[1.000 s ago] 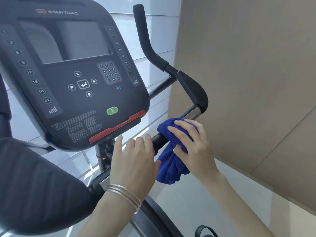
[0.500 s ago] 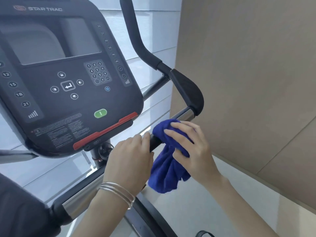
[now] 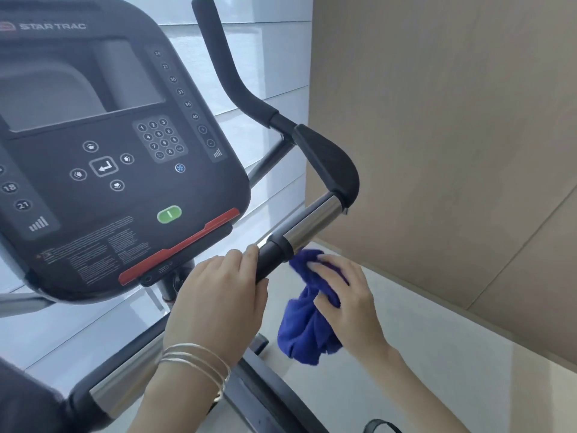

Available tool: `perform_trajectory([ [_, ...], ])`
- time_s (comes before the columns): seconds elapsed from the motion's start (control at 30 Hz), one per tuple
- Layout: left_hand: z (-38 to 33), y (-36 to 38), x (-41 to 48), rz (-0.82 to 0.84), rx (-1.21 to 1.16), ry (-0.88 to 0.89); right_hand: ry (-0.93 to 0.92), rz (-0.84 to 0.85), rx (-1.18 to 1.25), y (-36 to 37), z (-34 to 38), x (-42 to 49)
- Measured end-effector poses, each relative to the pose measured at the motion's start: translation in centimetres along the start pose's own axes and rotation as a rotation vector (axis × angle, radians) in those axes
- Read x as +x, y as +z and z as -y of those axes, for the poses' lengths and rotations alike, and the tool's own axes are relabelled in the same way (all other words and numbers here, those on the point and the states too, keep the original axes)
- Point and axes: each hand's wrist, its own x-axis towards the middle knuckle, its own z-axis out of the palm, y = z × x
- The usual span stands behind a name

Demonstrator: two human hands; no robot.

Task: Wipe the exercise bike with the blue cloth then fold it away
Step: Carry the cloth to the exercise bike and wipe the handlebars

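Note:
The exercise bike's dark console (image 3: 118,164) fills the upper left. Its handlebar (image 3: 312,223) runs from lower left up to the right, with a chrome section and a black padded bend. My left hand (image 3: 218,301), with thin bangles on the wrist, is wrapped around the bar's black grip below the console. My right hand (image 3: 346,298) holds the bunched blue cloth (image 3: 306,332) just below and right of the bar. The cloth's top nearly touches the underside of the chrome section, and the rest hangs down.
A beige panelled wall (image 3: 452,135) stands close on the right. A pale floor (image 3: 421,370) lies below it. The bike's dark frame (image 3: 265,395) runs down at the bottom centre, and a black strap loop (image 3: 381,426) shows at the bottom edge. White window blinds (image 3: 265,73) lie behind the console.
My right hand has slid the cloth off the top of the chrome bar and down to its lower right side. My left hand keeps its grip. The view has shifted right.

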Motion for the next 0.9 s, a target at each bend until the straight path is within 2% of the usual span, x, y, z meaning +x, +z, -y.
perform_trajectory([
  [0.07, 0.1, -0.1, -0.1, 0.014, -0.003, 0.002, -0.008, 0.099, -0.043, -0.2, -0.9, -1.1],
  [0.13, 0.1, -0.2, -0.1, 0.029, 0.005, -0.005, 0.038, 0.091, 0.056, -0.6, -0.8, -1.1],
  [0.2, -0.1, -0.2, -0.1, 0.046, 0.013, -0.007, 0.049, 0.046, 0.146, -0.8, -0.7, -0.3],
  [0.37, -0.2, -0.4, -0.2, 0.028, 0.015, -0.019, 0.051, -0.165, 0.164, -0.4, -0.3, 2.3],
  [0.53, -0.1, -0.1, -0.2, 0.007, 0.041, -0.007, 0.004, -0.206, 0.207, 2.2, 1.3, 2.7],
  [0.7, 0.1, 0.1, -0.2, -0.015, 0.042, 0.003, 0.118, -0.365, 0.305, 2.9, -0.3, 4.0],
  [0.9, 0.0, 0.1, -0.2, -0.028, 0.027, -0.015, 0.209, -0.478, 0.251, 1.9, -3.4, 6.8],
])
